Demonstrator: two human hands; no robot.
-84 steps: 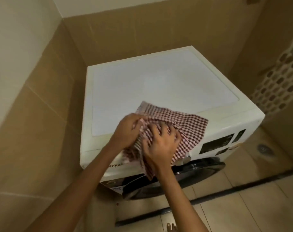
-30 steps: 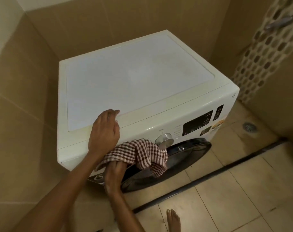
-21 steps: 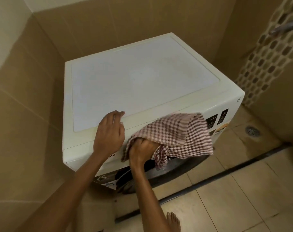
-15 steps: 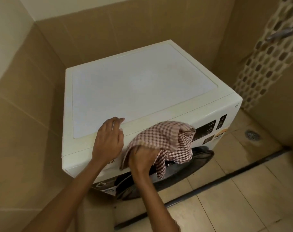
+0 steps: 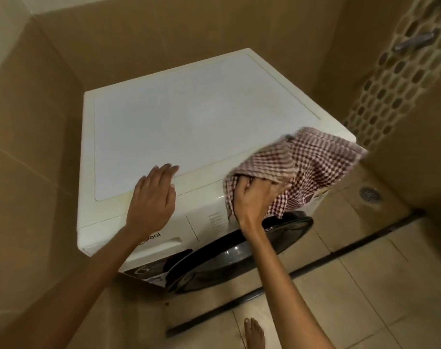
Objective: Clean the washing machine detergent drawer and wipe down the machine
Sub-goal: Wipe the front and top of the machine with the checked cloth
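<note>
L hand (image 5: 152, 195) flat, fingers straight, on white front-load washing machine (image 5: 189, 117) top edge; R hand (image 5: 255, 197) grips red-white checked cloth (image 5: 307, 170) against control panel.

You can read only the letters "pool" on the front of the detergent drawer (image 5: 175, 233) of the washing machine (image 5: 189, 117). Your left forearm (image 5: 128, 240) covers the beginning of this word. The small printed lines just to the right of the drawer are too blurred to read.
</note>
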